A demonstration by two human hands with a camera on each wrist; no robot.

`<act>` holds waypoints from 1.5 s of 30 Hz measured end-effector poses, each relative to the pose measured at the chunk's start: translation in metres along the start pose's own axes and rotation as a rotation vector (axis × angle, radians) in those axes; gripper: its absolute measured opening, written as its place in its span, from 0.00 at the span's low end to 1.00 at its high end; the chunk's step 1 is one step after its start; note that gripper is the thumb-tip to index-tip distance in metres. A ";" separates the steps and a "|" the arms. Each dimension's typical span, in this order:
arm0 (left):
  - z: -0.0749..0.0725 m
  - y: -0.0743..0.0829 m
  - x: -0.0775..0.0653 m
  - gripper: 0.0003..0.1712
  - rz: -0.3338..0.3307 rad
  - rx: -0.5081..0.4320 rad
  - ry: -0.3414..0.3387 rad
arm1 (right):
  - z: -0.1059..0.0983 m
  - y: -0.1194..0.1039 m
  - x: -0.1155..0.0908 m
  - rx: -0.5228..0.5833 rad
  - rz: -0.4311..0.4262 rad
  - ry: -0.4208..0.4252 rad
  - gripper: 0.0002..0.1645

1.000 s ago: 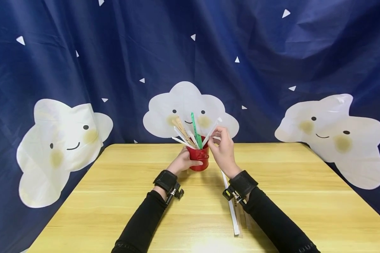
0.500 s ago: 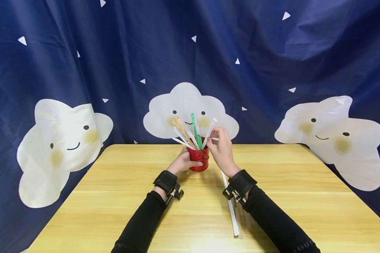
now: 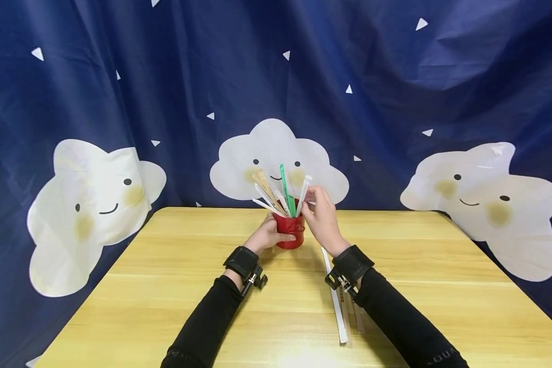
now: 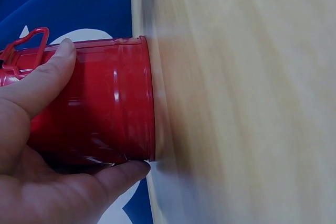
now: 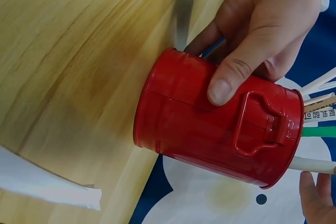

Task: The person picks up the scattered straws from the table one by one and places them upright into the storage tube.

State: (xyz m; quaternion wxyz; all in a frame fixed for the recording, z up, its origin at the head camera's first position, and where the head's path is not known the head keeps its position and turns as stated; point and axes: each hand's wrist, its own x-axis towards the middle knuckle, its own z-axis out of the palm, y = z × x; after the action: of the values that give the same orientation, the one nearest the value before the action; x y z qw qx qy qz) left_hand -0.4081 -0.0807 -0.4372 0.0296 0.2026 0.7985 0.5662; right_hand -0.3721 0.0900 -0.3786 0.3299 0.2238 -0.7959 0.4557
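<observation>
My left hand (image 3: 264,236) holds a small red metal bucket (image 3: 290,236) around its side. In the left wrist view its thumb (image 4: 50,80) lies along the bucket wall below a wire handle. Paper-wrapped straws stand in the bucket: a green straw (image 3: 285,188), brown straws (image 3: 267,188) and several white ones leaning left. At the bucket's right rim my right hand (image 3: 324,221) pinches a white wrapped straw (image 3: 305,186) between thumb and fingers. The right wrist view shows that straw's lower end (image 5: 311,164) entering the bucket mouth, with the right fingertips (image 5: 308,187) close by.
On the wooden table (image 3: 165,286), a long white wrapped straw (image 3: 338,317) lies beside brown wrapped straws (image 3: 348,317), partly under my right forearm. Behind the table's far edge hangs a dark blue curtain (image 3: 175,76) printed with white clouds.
My right hand has shifted slightly left, and the white straw has swung more upright, its top now a little lower. My left hand still holds the bucket in place.
</observation>
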 end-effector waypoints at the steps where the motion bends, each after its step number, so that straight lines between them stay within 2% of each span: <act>1: 0.000 0.000 0.000 0.43 0.003 0.004 -0.004 | 0.000 0.000 0.000 -0.002 0.004 -0.006 0.13; 9: 0.001 0.001 -0.002 0.41 -0.027 0.025 -0.001 | 0.000 0.004 0.000 -0.002 0.030 -0.055 0.15; 17: 0.001 -0.001 -0.002 0.38 -0.044 0.025 0.017 | -0.004 0.008 -0.007 -0.089 -0.011 -0.087 0.22; 25: 0.004 0.000 -0.003 0.38 -0.048 0.017 0.014 | -0.023 0.013 -0.018 -0.073 0.047 -0.149 0.26; 33: -0.003 0.001 -0.002 0.38 -0.037 -0.014 0.006 | -0.047 0.018 -0.030 -0.150 0.104 -0.247 0.23; 37: -0.003 0.001 -0.001 0.39 -0.038 -0.016 0.005 | -0.059 0.022 -0.043 -0.267 0.115 -0.341 0.23; 41: -0.002 0.002 0.000 0.39 -0.043 -0.014 0.008 | -0.073 0.019 -0.061 -0.460 0.151 -0.505 0.23; 45: 0.000 0.002 -0.001 0.40 -0.052 -0.014 0.007 | -0.086 0.012 -0.075 -0.581 0.219 -0.647 0.25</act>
State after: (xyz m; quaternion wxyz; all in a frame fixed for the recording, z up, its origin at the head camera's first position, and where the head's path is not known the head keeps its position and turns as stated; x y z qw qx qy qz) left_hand -0.4065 -0.0805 -0.4353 0.0427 0.1796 0.7997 0.5713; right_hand -0.3016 0.1753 -0.4084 0.0627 0.1674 -0.9720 0.1522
